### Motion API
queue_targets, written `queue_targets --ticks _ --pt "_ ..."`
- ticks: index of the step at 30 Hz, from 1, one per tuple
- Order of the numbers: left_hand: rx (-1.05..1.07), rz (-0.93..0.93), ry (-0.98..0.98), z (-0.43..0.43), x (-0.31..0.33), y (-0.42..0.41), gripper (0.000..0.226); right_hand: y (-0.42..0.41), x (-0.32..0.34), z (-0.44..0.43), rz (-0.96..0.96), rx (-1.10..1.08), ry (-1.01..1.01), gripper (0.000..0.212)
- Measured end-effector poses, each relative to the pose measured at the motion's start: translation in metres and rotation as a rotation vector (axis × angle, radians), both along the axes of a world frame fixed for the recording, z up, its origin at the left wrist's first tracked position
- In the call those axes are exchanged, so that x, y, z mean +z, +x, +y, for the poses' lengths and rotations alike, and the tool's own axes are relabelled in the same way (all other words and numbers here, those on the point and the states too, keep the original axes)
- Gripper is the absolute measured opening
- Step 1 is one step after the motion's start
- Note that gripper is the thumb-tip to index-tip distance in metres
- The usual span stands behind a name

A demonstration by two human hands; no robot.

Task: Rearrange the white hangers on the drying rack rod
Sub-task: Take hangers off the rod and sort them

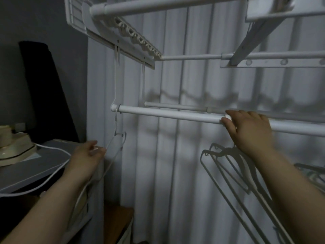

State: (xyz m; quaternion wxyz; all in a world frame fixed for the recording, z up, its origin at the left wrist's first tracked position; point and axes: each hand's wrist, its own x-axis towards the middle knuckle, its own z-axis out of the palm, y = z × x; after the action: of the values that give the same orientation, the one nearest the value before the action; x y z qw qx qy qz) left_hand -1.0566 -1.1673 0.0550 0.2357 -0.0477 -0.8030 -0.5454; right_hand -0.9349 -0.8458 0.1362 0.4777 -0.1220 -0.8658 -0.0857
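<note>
A white rod [168,115] of the drying rack runs from the left end cap toward the right. One white hanger [117,138] hangs from its far left end. My left hand [88,155] pinches that hanger's lower arm. My right hand [248,129] is on the rod further right, fingers curled over it and thumb under. Below the right hand hang several white hangers [226,166], bunched and tilted; their hooks are hidden behind the hand.
A second thinner rod [175,106] lies just behind the first. The rack's upper frame [123,30] and bars span the top. A pale pleated curtain [175,173] is behind. At left, a grey table [26,175] holds an iron and a white cable.
</note>
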Motion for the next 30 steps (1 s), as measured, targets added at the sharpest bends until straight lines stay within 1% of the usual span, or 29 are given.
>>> queue_targets --ticks 1,3,5,6,8,10,12,13,15,17,18,19,20,22,23,24,25,27,28,30 --pt "0.030 0.079 0.014 0.001 0.003 0.008 0.034 0.000 0.000 0.000 -0.023 -0.004 -0.003 0.041" --pt "0.033 0.213 0.098 0.008 0.009 0.028 0.027 0.001 0.002 0.001 -0.077 -0.015 -0.005 0.046" --pt "-0.085 0.247 0.185 0.024 0.009 0.051 0.018 0.003 0.002 0.001 -0.112 -0.019 -0.009 0.050" --pt "-0.185 0.237 0.220 0.036 0.008 0.063 0.017 0.004 0.002 0.001 -0.124 -0.019 -0.013 0.052" --pt "-0.408 0.166 0.265 0.064 0.001 0.085 0.029 0.007 0.004 0.001 -0.162 -0.008 -0.030 0.057" --pt "-0.596 0.095 0.238 0.094 -0.009 0.101 0.036 0.008 0.009 0.003 -0.228 0.022 -0.060 0.060" --pt "-0.684 0.026 0.160 0.122 -0.018 0.114 0.036 0.012 0.016 0.005 -0.286 0.093 -0.123 0.060" --pt "-0.712 -0.010 0.132 0.134 -0.021 0.118 0.033 0.016 0.020 0.008 -0.285 0.140 -0.163 0.059" --pt "-0.766 -0.067 0.115 0.153 -0.023 0.125 0.022 0.026 0.026 0.017 -0.210 0.190 -0.196 0.054" --pt "-0.839 -0.123 0.134 0.170 -0.022 0.132 0.012 0.038 0.028 0.031 -0.159 0.154 -0.179 0.051" --pt "-0.873 -0.155 0.139 0.179 -0.020 0.136 0.012 0.043 0.027 0.038 -0.171 0.113 -0.170 0.051" --pt "-0.899 -0.187 0.142 0.189 -0.020 0.140 0.021 0.048 0.025 0.043 -0.204 0.062 -0.152 0.051" --pt "-0.914 -0.216 0.148 0.198 -0.019 0.144 0.036 0.052 0.022 0.048 -0.240 0.013 -0.121 0.053" --pt "-0.924 -0.262 0.125 0.218 -0.021 0.152 0.077 0.057 0.015 0.055 -0.271 -0.035 -0.054 0.055" --pt "-0.934 -0.287 0.107 0.227 -0.022 0.156 0.093 0.058 0.012 0.057 -0.264 -0.038 -0.036 0.055" --pt "-0.953 -0.315 0.098 0.234 -0.024 0.160 0.104 0.059 0.011 0.057 -0.254 -0.036 -0.030 0.055" --pt "-0.980 -0.345 0.105 0.241 -0.025 0.164 0.110 0.060 0.010 0.058 -0.247 -0.035 -0.027 0.055" --pt "-1.041 -0.420 0.189 0.252 -0.026 0.171 0.110 0.060 0.008 0.059 -0.243 -0.048 -0.010 0.056" --pt "-1.054 -0.464 0.249 0.256 -0.027 0.174 0.105 0.060 0.007 0.060 -0.239 -0.056 -0.002 0.057" --pt "-1.042 -0.539 0.355 0.261 -0.027 0.177 0.085 0.060 0.005 0.062 -0.227 -0.063 0.005 0.057"
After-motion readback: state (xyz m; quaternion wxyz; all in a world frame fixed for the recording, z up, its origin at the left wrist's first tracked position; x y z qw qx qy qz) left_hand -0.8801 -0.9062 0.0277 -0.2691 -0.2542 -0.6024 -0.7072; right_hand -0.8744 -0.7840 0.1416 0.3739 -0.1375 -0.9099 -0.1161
